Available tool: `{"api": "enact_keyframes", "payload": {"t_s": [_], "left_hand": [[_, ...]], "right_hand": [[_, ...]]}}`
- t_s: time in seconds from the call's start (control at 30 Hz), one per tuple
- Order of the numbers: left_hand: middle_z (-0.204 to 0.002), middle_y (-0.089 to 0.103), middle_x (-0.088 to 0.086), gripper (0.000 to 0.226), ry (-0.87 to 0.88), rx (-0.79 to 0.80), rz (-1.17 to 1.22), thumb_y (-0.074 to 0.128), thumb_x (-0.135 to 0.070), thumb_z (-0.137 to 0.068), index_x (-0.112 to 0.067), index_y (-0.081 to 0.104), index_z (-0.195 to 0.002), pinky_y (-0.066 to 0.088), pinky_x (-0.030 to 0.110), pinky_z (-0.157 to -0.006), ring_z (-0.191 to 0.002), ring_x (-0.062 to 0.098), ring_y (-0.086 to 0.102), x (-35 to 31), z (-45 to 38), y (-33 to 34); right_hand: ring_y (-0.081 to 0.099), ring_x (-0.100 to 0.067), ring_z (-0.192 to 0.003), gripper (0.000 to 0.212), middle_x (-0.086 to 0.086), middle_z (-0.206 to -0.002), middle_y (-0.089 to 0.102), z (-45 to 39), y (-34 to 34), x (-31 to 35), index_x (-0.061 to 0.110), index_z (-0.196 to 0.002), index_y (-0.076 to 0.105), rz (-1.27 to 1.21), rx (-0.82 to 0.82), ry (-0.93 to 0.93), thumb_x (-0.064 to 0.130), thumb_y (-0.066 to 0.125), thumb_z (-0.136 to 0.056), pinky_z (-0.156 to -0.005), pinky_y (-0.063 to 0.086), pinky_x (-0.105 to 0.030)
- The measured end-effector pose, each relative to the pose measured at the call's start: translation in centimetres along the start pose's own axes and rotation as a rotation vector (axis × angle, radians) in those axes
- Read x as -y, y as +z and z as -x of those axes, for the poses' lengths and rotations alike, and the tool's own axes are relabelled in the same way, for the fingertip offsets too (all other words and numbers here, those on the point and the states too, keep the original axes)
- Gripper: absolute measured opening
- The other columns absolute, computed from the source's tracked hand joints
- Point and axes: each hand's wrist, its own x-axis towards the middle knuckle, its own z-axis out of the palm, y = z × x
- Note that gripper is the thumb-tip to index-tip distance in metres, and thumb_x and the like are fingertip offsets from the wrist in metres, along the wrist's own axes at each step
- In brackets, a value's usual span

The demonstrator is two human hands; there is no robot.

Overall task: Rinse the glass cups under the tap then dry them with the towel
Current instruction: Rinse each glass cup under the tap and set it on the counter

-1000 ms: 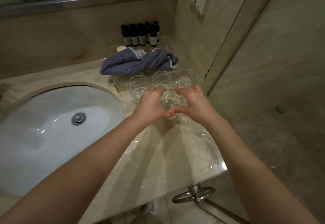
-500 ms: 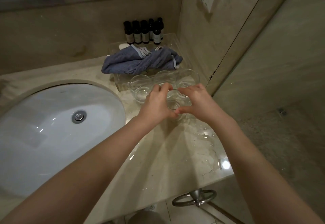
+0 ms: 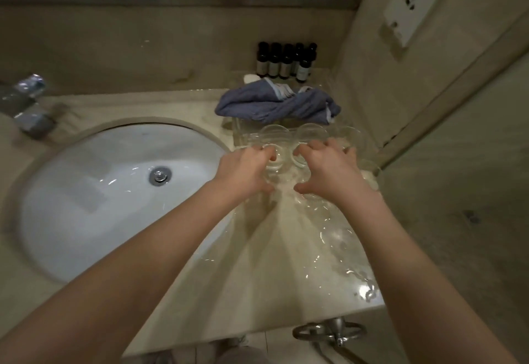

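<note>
Both hands (image 3: 289, 170) grip glass cups (image 3: 282, 163); the bottles' (image 3: 283, 61) labels are unreadable

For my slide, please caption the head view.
Both hands, left and right, grasp glass cups beside the sink.

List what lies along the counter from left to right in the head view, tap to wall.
Tap → sink basin → drain → left hand → right hand → wall socket plate. The towel, bottles and glass cups overlap the hands' span, so they are left out.
</note>
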Motion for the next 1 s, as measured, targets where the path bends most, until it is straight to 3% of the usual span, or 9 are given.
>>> {"api": "enact_keyframes", "payload": {"t_s": [0.3, 0.43, 0.57, 0.77, 0.9, 1.0], "left_hand": [[-0.123, 0.060, -0.002, 0.057, -0.235, 0.004, -0.026, 0.074, -0.039, -0.080, -0.025, 0.052, -0.130, 0.036, 0.032, -0.083, -0.107, 0.023, 0.061, 13.6, 8.3, -2.8], [-0.121, 0.061, -0.004, 0.053, -0.311, -0.008, -0.018, 0.074, -0.037, -0.078, -0.026, 0.053, -0.126, 0.033, 0.031, -0.081, -0.107, 0.022, 0.061, 20.5, 12.6, -3.9], [-0.123, 0.060, -0.005, 0.054, -0.359, -0.015, -0.019, 0.074, -0.039, -0.078, -0.028, 0.053, -0.127, 0.036, 0.032, -0.084, -0.111, 0.020, 0.060, 27.4, 17.2, -5.5], [-0.124, 0.061, -0.004, 0.055, -0.399, -0.032, -0.017, 0.075, -0.038, -0.078, -0.026, 0.055, -0.127, 0.037, 0.029, -0.077, -0.109, 0.021, 0.061, 36.8, 23.0, -8.4], [-0.123, 0.063, -0.004, 0.056, -0.423, -0.037, -0.047, 0.075, -0.041, -0.077, -0.027, 0.056, -0.128, 0.043, 0.033, -0.089, -0.113, 0.020, 0.059, 40.7, 25.8, -9.3], [-0.122, 0.061, -0.004, 0.058, -0.422, -0.031, -0.044, 0.074, -0.046, -0.077, -0.027, 0.056, -0.128, 0.040, 0.032, -0.085, -0.113, 0.018, 0.057, 41.9, 26.9, -8.9]], "right_hand": [[0.039, -0.026, -0.129, 0.069, 0.002, -0.139, 0.050, -2.9, -0.6, 13.9, 0.029, -0.141, 0.038, -0.021, 0.037, -0.206, 0.037, 0.072, -0.081, -0.101, 0.036, -0.046], [0.043, -0.025, -0.122, 0.067, 0.003, -0.133, 0.053, -3.5, -0.3, 21.9, 0.029, -0.141, 0.039, -0.007, 0.033, -0.287, 0.036, 0.072, -0.082, -0.094, 0.040, -0.042], [0.045, -0.024, -0.118, 0.066, 0.003, -0.132, 0.054, -3.9, -0.2, 30.4, 0.028, -0.141, 0.040, -0.017, 0.047, -0.341, 0.033, 0.071, -0.083, -0.090, 0.038, -0.039], [0.044, -0.024, -0.122, 0.067, 0.003, -0.134, 0.054, -4.9, -0.5, 42.0, 0.028, -0.142, 0.039, -0.064, 0.062, -0.389, 0.032, 0.071, -0.083, -0.094, 0.039, -0.041], [0.045, -0.023, -0.120, 0.068, 0.003, -0.133, 0.054, -5.3, -0.4, 47.3, 0.028, -0.141, 0.040, -0.124, 0.062, -0.427, 0.032, 0.073, -0.082, -0.090, 0.038, -0.038], [0.046, -0.023, -0.119, 0.068, 0.003, -0.131, 0.055, -5.3, 0.0, 49.8, 0.027, -0.141, 0.041, -0.131, 0.072, -0.459, 0.034, 0.074, -0.081, -0.087, 0.038, -0.036]]}}
